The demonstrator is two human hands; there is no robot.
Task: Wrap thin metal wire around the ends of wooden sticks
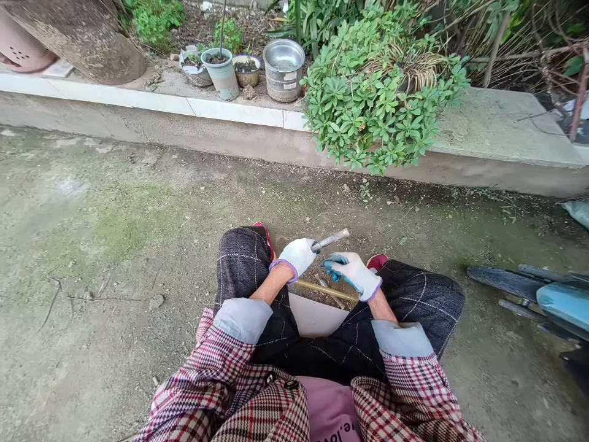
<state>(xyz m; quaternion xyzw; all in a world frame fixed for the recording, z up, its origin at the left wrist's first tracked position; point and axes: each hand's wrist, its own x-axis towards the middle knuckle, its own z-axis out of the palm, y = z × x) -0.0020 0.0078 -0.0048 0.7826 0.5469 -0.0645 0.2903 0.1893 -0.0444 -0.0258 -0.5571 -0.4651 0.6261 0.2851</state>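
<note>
My left hand (299,255), in a white work glove with a dark palm coating and a purple cuff, is closed around one end of a short grey metal rod with a ribbed section (330,240). The rod's free end points right and slightly upward. Close below it is my right hand (354,272), gloved alike with a blue coating. Its fingers curl toward the left; whatever they may pinch is hidden. Under both hands a yellowish stick (326,291) runs between my knees. A thinner greyish piece (330,288) crosses it, partly covered.
A pale flat surface (317,316) shows between my thighs. Ahead runs a low ledge (230,113) with flowerpots, a metal pot (284,70) and a leafy bush (377,98). A light-blue object with dark wheel-like parts (561,304) stands on the ground at right.
</note>
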